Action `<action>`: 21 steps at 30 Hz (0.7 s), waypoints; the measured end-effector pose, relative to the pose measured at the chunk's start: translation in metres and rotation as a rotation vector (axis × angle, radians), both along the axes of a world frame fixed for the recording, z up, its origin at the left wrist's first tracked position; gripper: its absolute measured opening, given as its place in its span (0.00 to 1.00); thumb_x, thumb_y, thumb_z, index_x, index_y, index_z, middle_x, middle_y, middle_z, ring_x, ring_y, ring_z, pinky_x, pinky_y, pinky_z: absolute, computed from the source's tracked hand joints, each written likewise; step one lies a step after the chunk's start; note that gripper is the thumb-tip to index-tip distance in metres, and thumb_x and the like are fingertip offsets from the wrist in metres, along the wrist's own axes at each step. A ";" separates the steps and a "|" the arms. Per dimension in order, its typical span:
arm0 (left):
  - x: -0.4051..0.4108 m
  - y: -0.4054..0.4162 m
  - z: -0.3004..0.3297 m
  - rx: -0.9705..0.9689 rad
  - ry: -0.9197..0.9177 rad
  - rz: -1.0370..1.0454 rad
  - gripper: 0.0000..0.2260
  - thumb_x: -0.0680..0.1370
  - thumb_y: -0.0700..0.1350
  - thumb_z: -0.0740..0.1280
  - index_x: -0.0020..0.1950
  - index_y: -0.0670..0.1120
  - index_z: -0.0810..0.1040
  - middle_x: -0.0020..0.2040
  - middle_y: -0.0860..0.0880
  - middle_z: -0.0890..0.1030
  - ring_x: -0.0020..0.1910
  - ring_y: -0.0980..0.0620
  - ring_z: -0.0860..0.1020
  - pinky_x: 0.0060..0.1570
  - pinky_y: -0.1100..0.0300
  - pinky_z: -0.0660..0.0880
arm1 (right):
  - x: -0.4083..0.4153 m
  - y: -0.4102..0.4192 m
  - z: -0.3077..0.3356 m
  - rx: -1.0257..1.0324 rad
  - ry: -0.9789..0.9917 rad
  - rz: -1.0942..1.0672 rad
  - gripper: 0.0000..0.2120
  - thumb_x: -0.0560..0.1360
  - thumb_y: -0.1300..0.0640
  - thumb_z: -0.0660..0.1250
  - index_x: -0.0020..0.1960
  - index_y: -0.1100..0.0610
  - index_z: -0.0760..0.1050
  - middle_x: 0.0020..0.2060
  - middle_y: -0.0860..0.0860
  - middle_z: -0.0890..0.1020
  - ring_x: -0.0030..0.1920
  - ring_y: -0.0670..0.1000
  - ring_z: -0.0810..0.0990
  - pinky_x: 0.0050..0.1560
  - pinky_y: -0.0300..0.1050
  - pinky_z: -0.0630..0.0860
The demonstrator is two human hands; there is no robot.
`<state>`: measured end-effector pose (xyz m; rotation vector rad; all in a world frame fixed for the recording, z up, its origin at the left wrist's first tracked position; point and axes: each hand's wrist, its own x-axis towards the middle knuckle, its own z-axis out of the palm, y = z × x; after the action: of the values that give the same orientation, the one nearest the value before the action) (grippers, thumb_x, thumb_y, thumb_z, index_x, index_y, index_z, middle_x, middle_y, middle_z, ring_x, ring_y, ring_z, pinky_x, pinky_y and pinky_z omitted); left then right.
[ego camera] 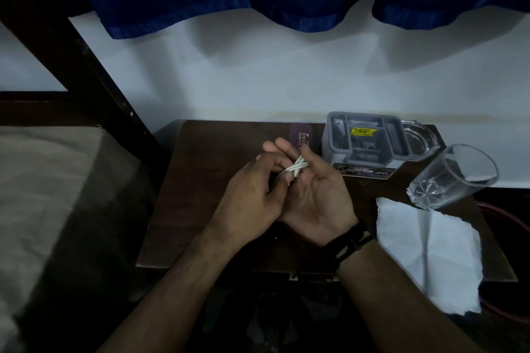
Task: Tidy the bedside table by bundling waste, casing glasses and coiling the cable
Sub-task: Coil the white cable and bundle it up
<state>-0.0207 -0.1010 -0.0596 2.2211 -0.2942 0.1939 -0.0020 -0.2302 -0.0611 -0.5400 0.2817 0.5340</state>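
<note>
Cable (296, 168), white and gathered into a small bundle of several strands, sits between both hands above the middle of the dark wooden bench (200, 195). Its long axis runs diagonally, from lower left near the left thumb up toward the right, where the strands pass between the right fingers.

The left hand (252, 195) lies knuckles up, its grip pinched on the bundle with thumb and forefinger, the other fingers reaching forward. The right hand (315, 198) is turned palm up and half cupped, fingers curled round the far end of the bundle; a dark wristband (348, 243) circles that wrist. Both forearms come in from the bottom edge.

Behind the hands a purple glasses case (299, 135) lies flat near the wall, partly hidden by fingers. To its right stands a grey plastic organiser (362, 142) with a yellow sticker, beside a clear glass dish (421, 140). A clear tumbler (453, 176) stands near the right edge, and a creased white paper napkin (424, 249) lies in front of it.
</note>
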 end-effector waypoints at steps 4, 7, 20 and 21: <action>-0.004 -0.001 0.000 0.075 -0.182 0.136 0.06 0.79 0.44 0.70 0.56 0.50 0.78 0.56 0.50 0.75 0.46 0.56 0.77 0.44 0.64 0.75 | -0.003 0.006 0.003 0.109 0.003 -0.048 0.15 0.84 0.51 0.58 0.65 0.56 0.76 0.66 0.54 0.82 0.50 0.50 0.84 0.47 0.45 0.84; -0.005 0.000 0.000 0.144 -0.262 0.166 0.07 0.78 0.40 0.68 0.53 0.50 0.80 0.52 0.49 0.75 0.46 0.50 0.78 0.44 0.53 0.78 | -0.006 0.009 0.002 0.112 -0.009 -0.071 0.15 0.84 0.51 0.57 0.62 0.57 0.77 0.67 0.55 0.81 0.58 0.53 0.82 0.62 0.48 0.80; -0.010 -0.012 0.004 0.445 -0.244 0.219 0.16 0.76 0.59 0.62 0.53 0.54 0.85 0.50 0.53 0.83 0.50 0.45 0.78 0.37 0.47 0.79 | -0.006 0.008 0.000 0.045 -0.010 -0.144 0.21 0.84 0.50 0.57 0.73 0.56 0.73 0.69 0.55 0.80 0.73 0.57 0.74 0.76 0.56 0.65; -0.009 -0.012 0.005 0.435 -0.249 0.220 0.16 0.77 0.58 0.62 0.51 0.53 0.86 0.49 0.53 0.84 0.49 0.45 0.79 0.36 0.47 0.79 | -0.006 0.008 0.000 0.046 -0.011 -0.147 0.21 0.84 0.50 0.57 0.73 0.56 0.72 0.69 0.55 0.79 0.73 0.57 0.74 0.76 0.56 0.66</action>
<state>-0.0297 -0.1132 -0.0551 2.6646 -0.2416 0.5751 -0.0082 -0.2221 -0.0612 -0.4733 0.2953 0.3936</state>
